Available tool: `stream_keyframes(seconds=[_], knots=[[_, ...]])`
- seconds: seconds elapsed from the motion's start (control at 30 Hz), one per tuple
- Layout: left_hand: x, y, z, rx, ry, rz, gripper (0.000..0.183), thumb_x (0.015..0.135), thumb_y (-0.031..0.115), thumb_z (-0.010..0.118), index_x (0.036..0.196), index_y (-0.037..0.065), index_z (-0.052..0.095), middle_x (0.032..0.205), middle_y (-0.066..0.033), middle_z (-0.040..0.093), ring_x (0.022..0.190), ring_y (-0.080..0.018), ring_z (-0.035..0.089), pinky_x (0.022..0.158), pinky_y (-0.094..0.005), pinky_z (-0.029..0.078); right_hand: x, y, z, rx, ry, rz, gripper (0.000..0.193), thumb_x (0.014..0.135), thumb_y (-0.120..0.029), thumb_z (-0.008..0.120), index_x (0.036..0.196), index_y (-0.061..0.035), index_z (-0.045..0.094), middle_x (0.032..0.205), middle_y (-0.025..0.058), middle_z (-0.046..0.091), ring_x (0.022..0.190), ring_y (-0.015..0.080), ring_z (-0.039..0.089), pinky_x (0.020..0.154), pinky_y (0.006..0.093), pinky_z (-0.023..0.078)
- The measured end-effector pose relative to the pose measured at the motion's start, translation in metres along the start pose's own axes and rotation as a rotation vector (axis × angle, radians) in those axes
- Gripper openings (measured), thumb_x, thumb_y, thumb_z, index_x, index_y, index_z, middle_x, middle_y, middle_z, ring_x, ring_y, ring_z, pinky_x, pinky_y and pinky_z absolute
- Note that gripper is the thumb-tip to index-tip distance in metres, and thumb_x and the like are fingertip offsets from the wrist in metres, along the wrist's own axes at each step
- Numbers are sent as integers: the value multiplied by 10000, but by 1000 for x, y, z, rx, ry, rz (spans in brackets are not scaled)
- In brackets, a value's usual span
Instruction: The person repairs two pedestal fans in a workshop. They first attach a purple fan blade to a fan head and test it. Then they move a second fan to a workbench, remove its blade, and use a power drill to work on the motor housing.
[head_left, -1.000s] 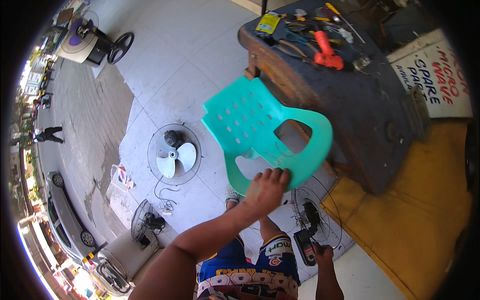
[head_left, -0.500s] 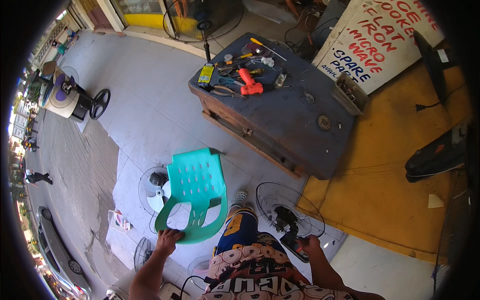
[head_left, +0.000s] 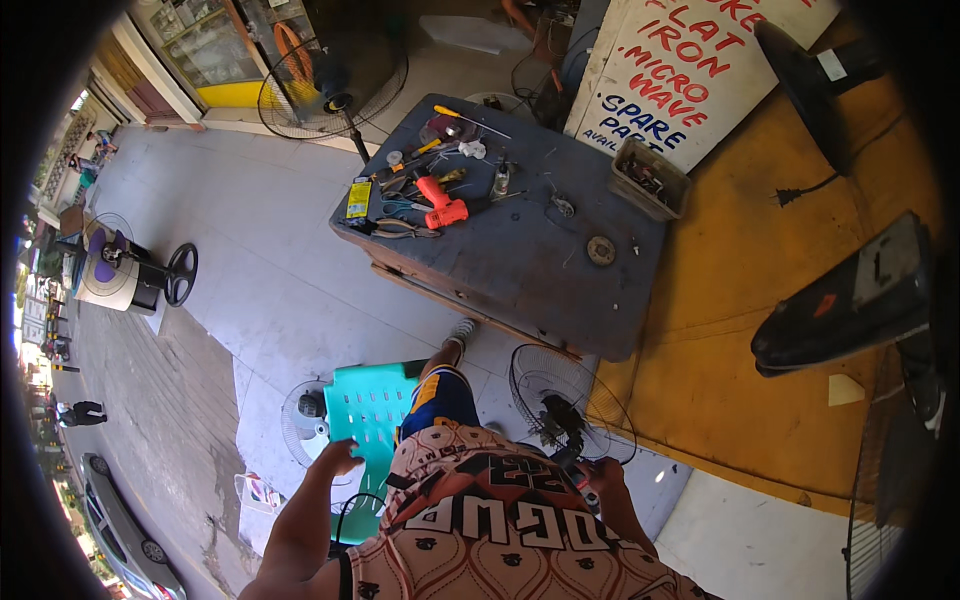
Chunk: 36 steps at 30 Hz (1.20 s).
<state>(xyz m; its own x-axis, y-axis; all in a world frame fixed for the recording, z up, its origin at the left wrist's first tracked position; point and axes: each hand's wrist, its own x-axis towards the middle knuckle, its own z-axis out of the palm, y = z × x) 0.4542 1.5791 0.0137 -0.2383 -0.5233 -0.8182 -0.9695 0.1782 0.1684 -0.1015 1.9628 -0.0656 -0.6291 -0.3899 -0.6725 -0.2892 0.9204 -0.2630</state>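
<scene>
My left hand [head_left: 342, 457] is beside the left edge of a green plastic chair [head_left: 365, 405], its fingers loosely bent and apart, with nothing visible in them. My torso and leg cover part of the chair. At my right side, my right hand [head_left: 600, 474] is closed on the lower part of a black electric fan [head_left: 560, 420]. The fan's round wire guard faces away from me, toward the table. My body and arm hide part of its base. On the floor left of the chair stands another fan [head_left: 311, 404] with pale blades.
A dark worktable [head_left: 520, 260] stands ahead, bearing an orange-red power tool [head_left: 440, 203], pliers [head_left: 405, 230], a screwdriver [head_left: 470, 121] and a parts box [head_left: 648, 180]. A yellow-brown panel [head_left: 700, 370] lies right. A tall fan [head_left: 335, 90] stands behind the table. A grey car [head_left: 125, 530] is on the street.
The chair now sits lower and closer to my body, and my left hand has come off its edge. I have moved forward and left; my right hand still holds the fan.
</scene>
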Motion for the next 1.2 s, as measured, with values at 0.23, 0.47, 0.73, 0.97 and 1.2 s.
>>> stream_keyframes(seconds=[0.23,0.47,0.73,0.97,1.2], knots=[[188,175,-235,-44,462,382,732,803,291,812,1468,224,512,1473,-158,514,1307,-399,540,1009,-525,496,-29,-107,-46,98,-46,208,453,799,-395,888,913,30,779,828,161,767,741,235,722,677,384,545],[342,328,-398,620,602,791,788,779,195,788,1491,339,484,1542,-69,415,1471,-330,354,1185,-638,260,-69,-149,-81,454,3,528,304,875,-149,774,1000,101,656,981,204,725,864,297,710,748,444,583],[425,362,-456,981,492,1018,559,868,142,652,1376,366,592,1097,13,665,1248,-200,534,1157,-509,331,-86,-145,-81,1635,472,1044,71,818,26,515,874,62,541,1115,317,637,1100,489,641,935,606,554],[426,349,-472,863,484,1357,445,819,198,680,1223,385,684,929,105,636,1075,-137,561,1045,-397,381,-86,-165,-93,1614,512,1105,383,798,10,480,1163,118,521,1186,317,620,1089,491,642,984,649,513],[341,290,-485,712,386,1115,531,727,136,751,1213,342,695,992,88,662,1072,-178,566,996,-400,387,-65,-140,-69,1759,508,1069,208,871,-18,499,1029,116,492,1190,340,573,1132,538,579,957,704,540]])
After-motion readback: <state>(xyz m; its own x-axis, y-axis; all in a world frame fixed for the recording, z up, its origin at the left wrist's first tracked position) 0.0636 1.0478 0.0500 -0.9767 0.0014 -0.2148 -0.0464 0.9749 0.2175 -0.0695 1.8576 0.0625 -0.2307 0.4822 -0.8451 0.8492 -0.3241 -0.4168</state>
